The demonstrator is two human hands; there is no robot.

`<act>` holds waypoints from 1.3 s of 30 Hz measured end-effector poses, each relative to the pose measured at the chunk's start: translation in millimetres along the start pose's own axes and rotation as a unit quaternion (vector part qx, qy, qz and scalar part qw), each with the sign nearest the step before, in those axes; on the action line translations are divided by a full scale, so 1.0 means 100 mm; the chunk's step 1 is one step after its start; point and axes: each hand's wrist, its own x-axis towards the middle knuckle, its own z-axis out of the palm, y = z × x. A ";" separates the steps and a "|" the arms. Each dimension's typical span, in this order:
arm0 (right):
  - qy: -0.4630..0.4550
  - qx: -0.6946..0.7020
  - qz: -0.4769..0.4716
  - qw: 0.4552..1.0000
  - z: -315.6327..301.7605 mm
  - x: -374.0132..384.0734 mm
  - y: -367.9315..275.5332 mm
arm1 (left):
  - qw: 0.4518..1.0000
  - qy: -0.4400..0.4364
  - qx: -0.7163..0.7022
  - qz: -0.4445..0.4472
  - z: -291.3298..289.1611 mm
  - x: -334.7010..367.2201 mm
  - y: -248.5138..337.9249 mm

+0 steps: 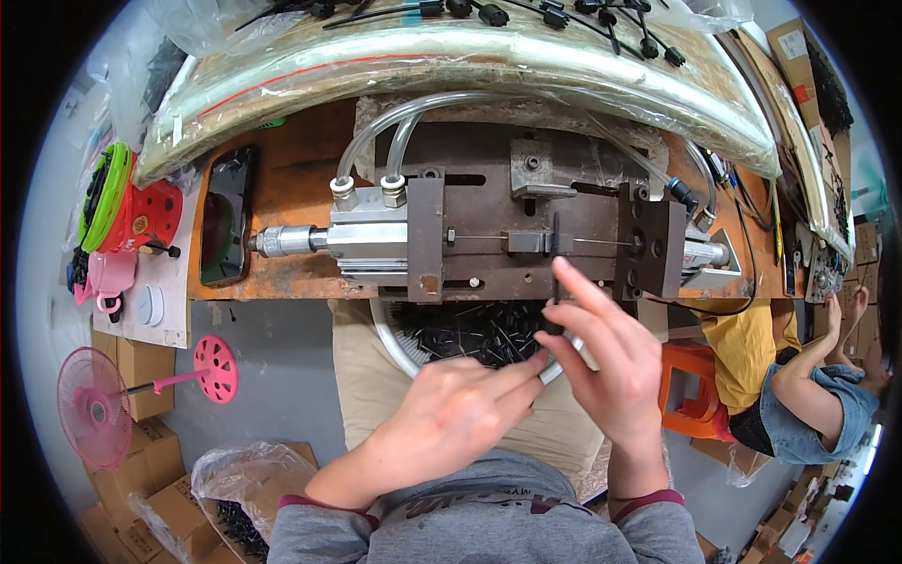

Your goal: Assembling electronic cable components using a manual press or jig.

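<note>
My right hand (615, 362) pinches a slim black plastic rod with a thicker lower end (554, 287), held roughly upright in the picture with its thin end over the machine's middle. The index finger lies along the rod. My left hand (451, 409) is close by on the left, its fingers together and bent toward the right thumb; anything under them is hidden. Ahead stands a clamping fixture (484, 211) with a metal cylinder (371, 240) on its left. Thin metal pins run inward to a small grey block (528, 242) at its centre.
Below the fixture, a pale-rimmed basin (387, 343) of black parts rests at my lap. A phone (228, 216) lies left on the bench. Clear hoses (404, 117) arch behind, under a plastic-wrapped shelf (489, 61). A pink fan (94, 407) stands left; another person (808, 395) sits right.
</note>
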 end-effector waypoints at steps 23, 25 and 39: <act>0.045 0.044 -0.001 0.998 -0.17 0.24 -0.24 | 0.992 0.121 -0.032 0.007 0.17 -0.26 -0.12; 0.110 0.066 -0.024 0.992 -0.29 0.32 -0.21 | 0.993 0.116 -0.023 0.020 0.17 -0.31 -0.14; 0.043 -0.496 -0.225 0.838 -0.93 2.15 1.58 | 0.994 0.094 -0.049 0.017 0.14 -0.37 -0.12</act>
